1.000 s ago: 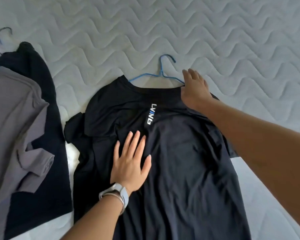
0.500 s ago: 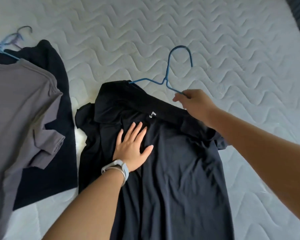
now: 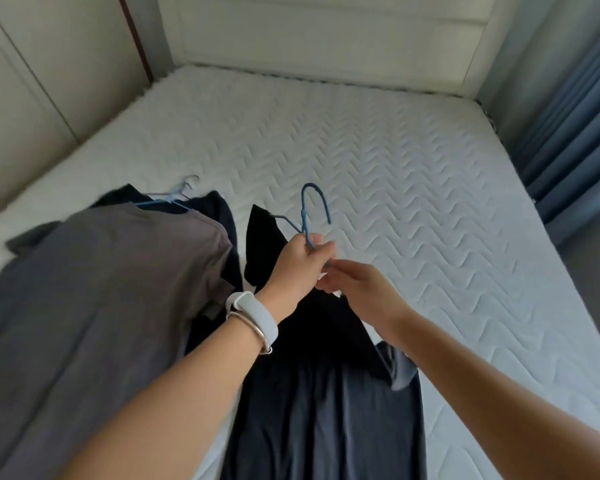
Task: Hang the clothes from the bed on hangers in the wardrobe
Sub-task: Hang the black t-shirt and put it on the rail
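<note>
White quilted mattress (image 3: 395,174) filled the view, headboard at twelve o'clock, blue curtain (image 3: 575,109) at three. At centre, the left hand (image 3: 298,263) pinched the neck of a blue hanger (image 3: 314,202), its hook upright, a black shirt (image 3: 326,393) draped from it toward six. The right hand (image 3: 357,287) sat just beside, fingers curled at the collar; whether they gripped cloth I cannot tell. At nine lay a grey shirt (image 3: 101,289) on another hanger (image 3: 177,199). Soft, light cloth probably slides off thin wire, so carry by the hook.
</note>
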The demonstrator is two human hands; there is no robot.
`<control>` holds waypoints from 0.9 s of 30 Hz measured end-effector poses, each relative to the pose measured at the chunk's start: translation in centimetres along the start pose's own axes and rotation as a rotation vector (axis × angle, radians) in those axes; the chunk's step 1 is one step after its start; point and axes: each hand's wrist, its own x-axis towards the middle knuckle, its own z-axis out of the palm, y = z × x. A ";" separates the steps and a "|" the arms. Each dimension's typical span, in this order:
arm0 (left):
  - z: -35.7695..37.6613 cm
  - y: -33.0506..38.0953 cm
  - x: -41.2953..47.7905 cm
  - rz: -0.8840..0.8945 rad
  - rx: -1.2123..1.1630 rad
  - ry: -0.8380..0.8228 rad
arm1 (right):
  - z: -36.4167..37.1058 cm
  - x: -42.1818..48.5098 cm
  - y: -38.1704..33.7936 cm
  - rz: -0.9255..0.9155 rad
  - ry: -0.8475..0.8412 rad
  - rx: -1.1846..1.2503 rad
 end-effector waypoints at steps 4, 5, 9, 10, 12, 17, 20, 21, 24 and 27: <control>-3.6 5.8 -7.0 0.058 0.176 0.159 | -0.6 -5.7 -6.0 -0.136 -0.110 -0.329; -4.7 7.5 -8.9 0.066 0.201 0.148 | -0.9 -6.8 -7.5 -0.198 -0.077 -0.400; -9.1 14.5 -16.5 0.087 0.428 0.078 | -1.5 -10.2 -13.1 -0.384 0.111 -0.494; -10.1 16.4 -18.4 0.116 0.501 0.094 | -1.3 -10.9 -14.3 -0.427 0.131 -0.503; -11.7 19.6 -22.3 0.145 0.610 0.159 | -0.7 -12.3 -16.9 -0.530 0.157 -0.503; -14.1 25.2 -32.3 0.303 0.824 0.362 | 1.8 -16.3 -23.0 -0.836 0.134 -0.644; -15.8 26.5 -37.7 0.346 0.816 0.509 | 3.7 -19.2 -26.1 -0.921 0.018 -0.660; -16.5 26.7 -39.5 0.351 0.809 0.549 | 4.5 -20.2 -26.9 -0.942 -0.037 -0.660; -18.8 26.9 -44.6 0.362 0.813 0.668 | 7.4 -23.1 -29.3 -0.992 -0.163 -0.582; -21.2 27.1 -49.7 0.371 0.854 0.745 | 11.5 -25.9 -31.6 -1.015 -0.269 -0.480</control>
